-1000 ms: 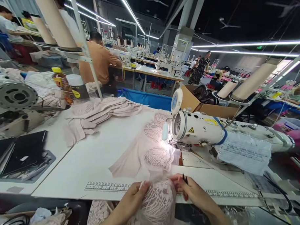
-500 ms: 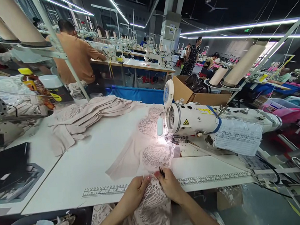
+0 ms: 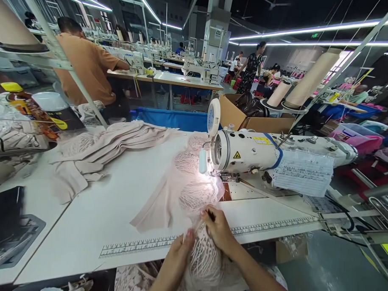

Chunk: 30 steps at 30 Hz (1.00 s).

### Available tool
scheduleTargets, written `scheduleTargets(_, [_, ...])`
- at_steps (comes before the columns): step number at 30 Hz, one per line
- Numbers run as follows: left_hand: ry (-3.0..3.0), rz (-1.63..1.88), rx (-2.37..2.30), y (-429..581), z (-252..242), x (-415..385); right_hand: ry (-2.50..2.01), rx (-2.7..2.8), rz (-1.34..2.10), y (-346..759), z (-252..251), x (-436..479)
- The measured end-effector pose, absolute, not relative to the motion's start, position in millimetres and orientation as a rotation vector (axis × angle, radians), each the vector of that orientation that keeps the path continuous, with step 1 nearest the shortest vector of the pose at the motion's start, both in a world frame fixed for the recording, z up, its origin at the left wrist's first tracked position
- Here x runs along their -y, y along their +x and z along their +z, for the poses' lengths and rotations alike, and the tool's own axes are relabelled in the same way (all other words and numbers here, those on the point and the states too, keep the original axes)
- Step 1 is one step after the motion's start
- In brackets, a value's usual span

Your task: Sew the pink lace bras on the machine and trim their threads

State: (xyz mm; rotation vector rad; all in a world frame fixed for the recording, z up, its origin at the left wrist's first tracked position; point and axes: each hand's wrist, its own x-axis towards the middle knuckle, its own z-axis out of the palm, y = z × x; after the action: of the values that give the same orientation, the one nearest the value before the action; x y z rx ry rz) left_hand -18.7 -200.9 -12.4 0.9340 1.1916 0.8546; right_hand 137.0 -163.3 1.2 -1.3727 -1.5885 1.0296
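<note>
Pale pink-beige lace bra pieces (image 3: 195,195) lie in a joined row by the lit needle area of the sewing machine (image 3: 241,151). The row runs over the table's front edge, where another lace cup (image 3: 203,257) hangs down. My left hand (image 3: 179,253) is closed, pinching the fabric between thumb and fingers at the edge. Just right of it, my right hand (image 3: 220,231) also grips the lace, thumb against fingers. A small dark pointed tool (image 3: 211,214), perhaps thread snips, pokes out of the right hand; most of it is hidden.
Stacked beige fabric pieces (image 3: 117,144) lie at the back left. A printed ruler (image 3: 137,246) runs along the white table's (image 3: 110,216) front edge. Bottles (image 3: 30,108) and a dark tray (image 3: 19,240) are at left. A cardboard box (image 3: 234,114) stands behind the machine; people work beyond.
The lace at the machine has shifted slightly toward me. My right hand has moved up a little, and my left hand has turned more upright. The camera view has shifted slightly.
</note>
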Motion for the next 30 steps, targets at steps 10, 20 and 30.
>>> scheduleTargets(10, [0.861,1.005,-1.183,-47.0,17.1,132.5,-1.962,2.374,0.686,128.7,27.4,176.9])
scheduleTargets(20, [1.207,1.004,-1.822,-135.4,35.7,54.2,-1.955,2.366,0.586,151.0,24.2,183.3])
scheduleTargets(30, [2.851,0.499,-0.395,-20.3,7.8,101.8,-1.452,2.651,0.865,198.6,117.5,147.6])
